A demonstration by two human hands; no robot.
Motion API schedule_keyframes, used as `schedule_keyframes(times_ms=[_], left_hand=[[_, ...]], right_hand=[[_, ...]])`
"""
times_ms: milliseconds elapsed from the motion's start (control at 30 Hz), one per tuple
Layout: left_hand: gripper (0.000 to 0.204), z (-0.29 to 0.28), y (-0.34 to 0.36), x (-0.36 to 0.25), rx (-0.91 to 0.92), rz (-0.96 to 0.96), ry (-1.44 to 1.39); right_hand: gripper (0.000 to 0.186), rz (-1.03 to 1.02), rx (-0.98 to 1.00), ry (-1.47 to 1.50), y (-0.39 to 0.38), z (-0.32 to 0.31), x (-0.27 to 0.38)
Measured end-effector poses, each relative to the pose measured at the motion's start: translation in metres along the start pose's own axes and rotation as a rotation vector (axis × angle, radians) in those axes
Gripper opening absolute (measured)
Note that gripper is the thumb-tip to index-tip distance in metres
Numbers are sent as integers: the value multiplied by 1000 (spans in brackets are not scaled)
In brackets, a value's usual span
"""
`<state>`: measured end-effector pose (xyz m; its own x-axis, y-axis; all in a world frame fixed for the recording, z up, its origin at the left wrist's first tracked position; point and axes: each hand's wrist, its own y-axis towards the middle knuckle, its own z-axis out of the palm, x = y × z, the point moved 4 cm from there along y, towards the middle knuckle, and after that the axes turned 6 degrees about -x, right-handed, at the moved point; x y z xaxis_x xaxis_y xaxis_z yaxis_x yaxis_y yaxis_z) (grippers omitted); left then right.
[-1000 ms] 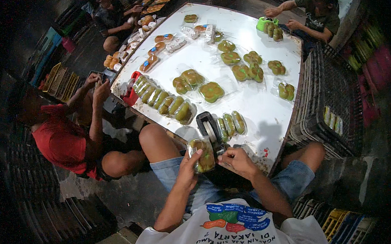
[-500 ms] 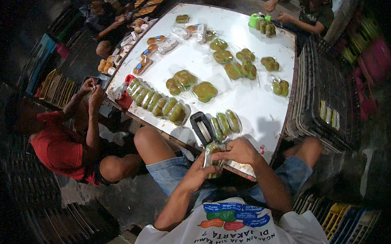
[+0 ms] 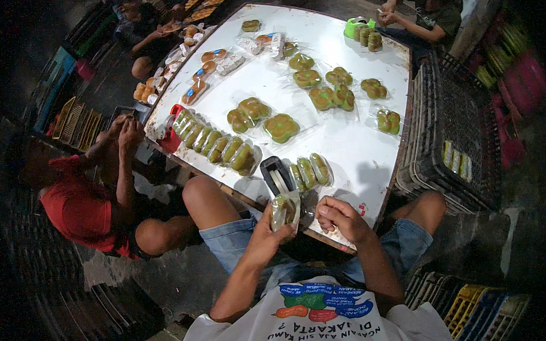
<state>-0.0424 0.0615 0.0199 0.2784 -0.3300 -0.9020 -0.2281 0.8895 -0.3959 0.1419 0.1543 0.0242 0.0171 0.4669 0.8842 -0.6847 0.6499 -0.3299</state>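
My left hand (image 3: 269, 231) grips a clear bag (image 3: 284, 209) with greenish buns inside, upright at the table's front edge. Just right of it, my right hand (image 3: 341, 219) is closed with curled fingers; what they hold, if anything, is too small to make out. A black tape dispenser (image 3: 276, 174) stands behind the held bag. Beside it lie several long green wrapped rolls (image 3: 312, 170), and a longer row of wrapped green buns (image 3: 215, 145) is to the left near a red object (image 3: 171, 138).
A white table (image 3: 365, 152) carries bagged green and brown buns (image 3: 281, 127). A person in red (image 3: 75, 201) sits at left, another (image 3: 142, 37) at back left, one more (image 3: 430, 24) at back right by a green dispenser (image 3: 353, 24). Stacked crates (image 3: 434, 135) stand right.
My right hand has moved off the bag to the right, and my left hand has shifted with the bag. The back-right person's hands have come together.
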Motion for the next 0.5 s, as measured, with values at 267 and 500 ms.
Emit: schedule_keyframes(times_ms=[267, 500], left_hand=[[68, -25, -16, -28, -154, 49, -25], [68, -25, -17, -33, -159, 21, 0]], right_hand=[[33, -220, -456, -495, 61, 3, -70], [31, -319, -583, -601, 90, 6, -99]])
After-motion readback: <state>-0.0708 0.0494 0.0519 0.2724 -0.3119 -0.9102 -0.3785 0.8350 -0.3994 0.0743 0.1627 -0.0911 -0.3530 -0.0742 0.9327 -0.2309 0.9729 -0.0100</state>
